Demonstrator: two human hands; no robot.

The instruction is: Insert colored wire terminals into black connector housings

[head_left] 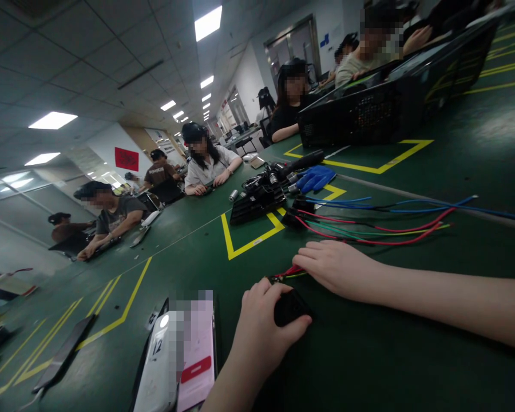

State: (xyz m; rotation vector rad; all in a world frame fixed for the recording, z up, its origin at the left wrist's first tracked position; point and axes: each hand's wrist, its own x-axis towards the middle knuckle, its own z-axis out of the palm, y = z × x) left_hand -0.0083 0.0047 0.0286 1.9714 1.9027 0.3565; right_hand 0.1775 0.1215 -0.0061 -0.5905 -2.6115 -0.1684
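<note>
My left hand (268,317) is wrapped round a small black block-shaped part (292,309) on the green table. Its thumb lies along the near side, and the fingers cover much of the part, so its kind is unclear. Close beyond it, my right hand (332,268) has its fingers closed on red and yellow-green wires (298,273) that run to the far end of the black part. The wire ends are partly hidden by my fingers. Past my right hand lies a bundle of loose blue, red and green wires (369,224), attached to black parts.
A phone (197,366) and a white device marked 12 (157,355) lie left of my left arm. Farther off are blue gloves (315,178), a black tray with metal parts (257,203) and a large black case (360,114). Several people sit around the table (163,303).
</note>
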